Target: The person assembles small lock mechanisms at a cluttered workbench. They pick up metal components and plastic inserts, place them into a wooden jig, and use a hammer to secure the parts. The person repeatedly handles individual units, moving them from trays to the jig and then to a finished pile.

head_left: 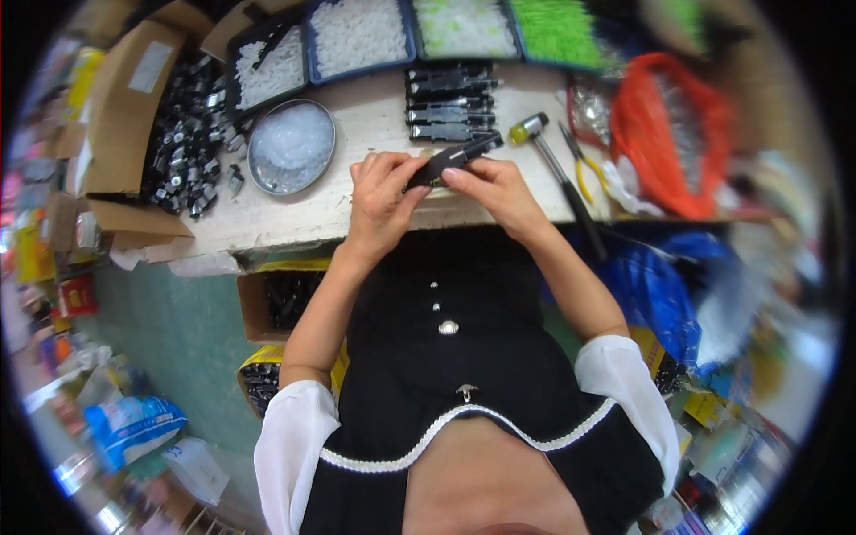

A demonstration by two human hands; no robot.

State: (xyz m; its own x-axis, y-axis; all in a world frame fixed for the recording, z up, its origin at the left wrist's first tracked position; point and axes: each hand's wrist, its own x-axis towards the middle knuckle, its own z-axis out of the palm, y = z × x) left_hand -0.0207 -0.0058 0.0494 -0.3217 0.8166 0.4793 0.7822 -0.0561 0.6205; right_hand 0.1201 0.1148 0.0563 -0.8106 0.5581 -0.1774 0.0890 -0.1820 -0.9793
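Note:
Over the front of the white worktable, a long black plastic part (pixel 453 160) is held tilted, its right end higher. My left hand (pixel 385 194) grips its left end with curled fingers. My right hand (pixel 501 189) pinches it nearer the other end, thumb on top. Just beyond lies a row of several similar black parts (pixel 450 114). A hammer (pixel 560 169) with a yellow-tipped head and black handle rests to the right of my right hand. Yellow-handled pliers (pixel 581 162) lie beside it. Left of my left hand stands a round metal bowl (pixel 332 150) of translucent whitish stuff.
Along the back stand trays of white (pixel 357 36), mixed and bright green pieces (pixel 555 31). At the left, a cardboard box (pixel 125 116) spills small black and metal parts (pixel 187 134). A red plastic bag (pixel 655 71) sits at the right. Boxes of black parts (pixel 290 299) are under the table.

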